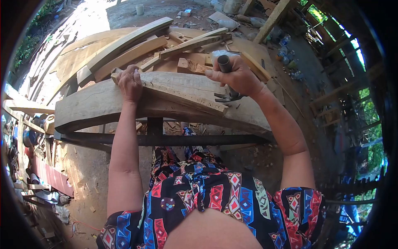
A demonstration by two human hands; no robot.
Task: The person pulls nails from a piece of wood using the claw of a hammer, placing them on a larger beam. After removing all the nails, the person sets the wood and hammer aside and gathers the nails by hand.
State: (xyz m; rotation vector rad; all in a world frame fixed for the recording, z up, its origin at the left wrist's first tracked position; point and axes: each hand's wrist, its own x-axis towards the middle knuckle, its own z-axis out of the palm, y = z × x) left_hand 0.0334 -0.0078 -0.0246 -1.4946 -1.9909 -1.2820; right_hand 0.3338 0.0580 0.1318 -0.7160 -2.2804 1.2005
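My left hand is closed around the far left end of a narrow wooden strip. Small dark marks, perhaps nails or holes, dot the strip, which lies slanted across a thick wooden slab with its other end pointing to the near right. Over the slab's right part, my right hand grips a claw hammer. Its dark handle end points up towards the camera, and its metal claw head hangs below the fist, close to the right end of the strip. Part of the handle is hidden by my fingers.
Behind the slab, long planks and beams lie piled on a wide wooden surface, with a short wood block among them. A dark bar runs below the slab's near edge. Wood chips litter the floor.
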